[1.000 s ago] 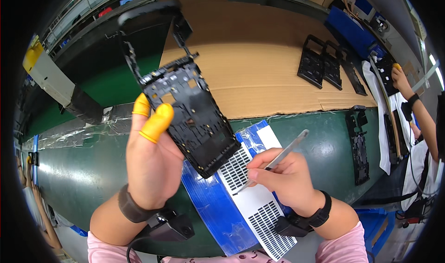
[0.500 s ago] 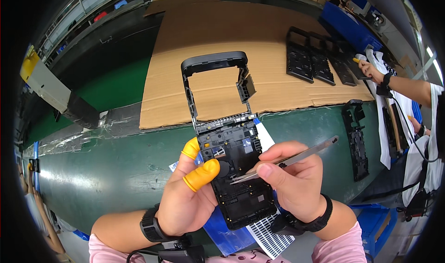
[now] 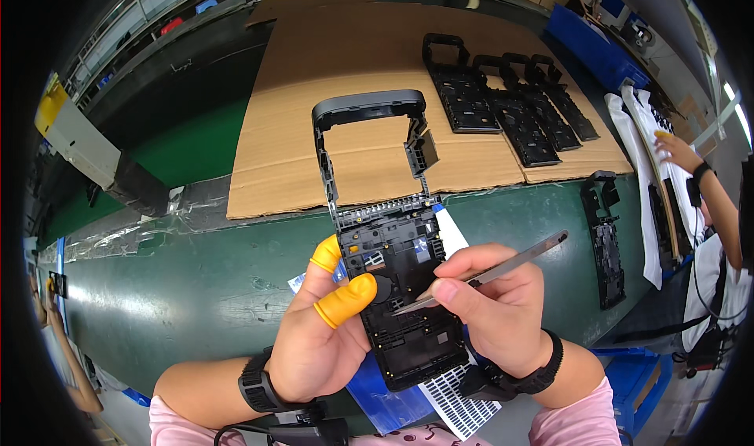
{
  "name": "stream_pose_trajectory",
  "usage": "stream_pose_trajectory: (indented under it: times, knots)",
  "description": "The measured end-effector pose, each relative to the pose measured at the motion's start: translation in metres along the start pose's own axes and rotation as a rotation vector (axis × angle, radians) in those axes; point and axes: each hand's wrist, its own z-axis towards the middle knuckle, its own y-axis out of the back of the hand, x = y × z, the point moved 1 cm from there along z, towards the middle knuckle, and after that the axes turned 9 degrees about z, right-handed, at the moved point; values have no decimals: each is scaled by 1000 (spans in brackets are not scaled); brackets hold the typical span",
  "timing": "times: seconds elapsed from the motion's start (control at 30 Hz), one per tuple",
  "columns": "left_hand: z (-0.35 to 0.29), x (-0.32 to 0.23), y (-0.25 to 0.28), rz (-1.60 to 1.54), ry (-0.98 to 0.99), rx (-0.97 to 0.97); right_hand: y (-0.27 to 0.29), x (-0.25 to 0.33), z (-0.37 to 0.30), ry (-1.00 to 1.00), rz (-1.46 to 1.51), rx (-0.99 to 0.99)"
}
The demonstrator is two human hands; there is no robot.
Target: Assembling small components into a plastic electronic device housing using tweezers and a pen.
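Observation:
A black plastic device housing (image 3: 416,348), with an open frame loop at its far end, is in my left hand (image 3: 318,344). Yellow finger cots cover the thumb and one finger of that hand; the thumb presses the housing's left edge beside a dark round part. Metal tweezers (image 3: 514,265) are pinched between the thumb and fingers of my right hand (image 3: 503,320). Their tips are at the middle of the housing's inner face; whether they grip anything is too small to tell. Below the housing are a blue sheet (image 3: 381,391) and a white sheet with small black labels (image 3: 462,403).
Several similar black housings (image 3: 463,96) lie on the cardboard (image 3: 369,45) beyond my hands. Another housing (image 3: 605,246) rests on the green table (image 3: 196,289) at right. A co-worker's hand (image 3: 679,151) is near white bags (image 3: 636,187). A blue bin (image 3: 589,45) stands far right.
The black housings on the cardboard have shifted left and nearer the middle. The co-worker's hand has drawn away from them to the right. My hands have barely moved.

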Motion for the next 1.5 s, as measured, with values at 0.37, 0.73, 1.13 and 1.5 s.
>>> stream_pose_trajectory:
  times: [0.37, 0.73, 1.13, 1.5]
  knots:
    - [-2, 4, 6, -28, 20, 43, 0, -2, -1, 22, -23, -7]
    - [25, -14, 14, 326, -190, 2, 9, 10, 13, 64, 76, -128]
    - [125, -176, 183, 1814, -687, -1186, 26, 20, 20, 37, 159, -146]
    - [290, -38, -43, 2182, -168, -344, 25, -1, 28, -199, -1, -15]
